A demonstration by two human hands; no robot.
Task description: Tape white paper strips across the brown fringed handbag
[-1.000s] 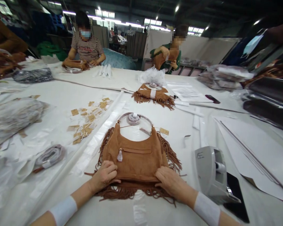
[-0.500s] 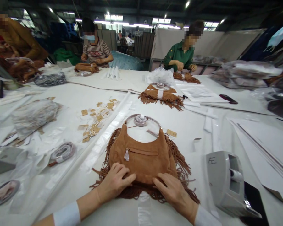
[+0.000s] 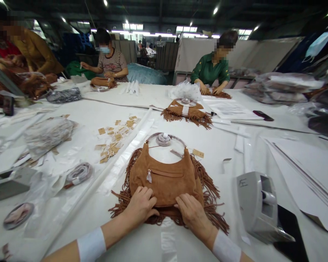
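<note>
A brown suede handbag (image 3: 166, 185) with long fringe down both sides lies flat on the white table before me. Its handle curves away from me around a wrapped, coiled strap (image 3: 163, 139). A tan tag (image 3: 198, 153) lies beside the handle's right end. The zip pull (image 3: 149, 176) on the front pocket is covered in clear plastic. My left hand (image 3: 142, 203) grips the bag's lower left edge, fingers on top and thumb below. At the lower right edge, my right hand (image 3: 190, 211) has its curled fingers on the suede. A white strip (image 3: 168, 236) shows from under the bag.
To the right stands a grey tape dispenser (image 3: 258, 207). Several tan tags (image 3: 114, 140) lie scattered at left, near a plastic-wrapped bundle (image 3: 50, 134). Beyond my bag is another fringed bag (image 3: 187, 109) with a white band. Co-workers handle brown bags across the table.
Both hands stay at the bag's lower edge; the left thumb has dropped below it, and the fringe there has drawn up a little. The view has shifted slightly. Co-workers' hands have moved.
</note>
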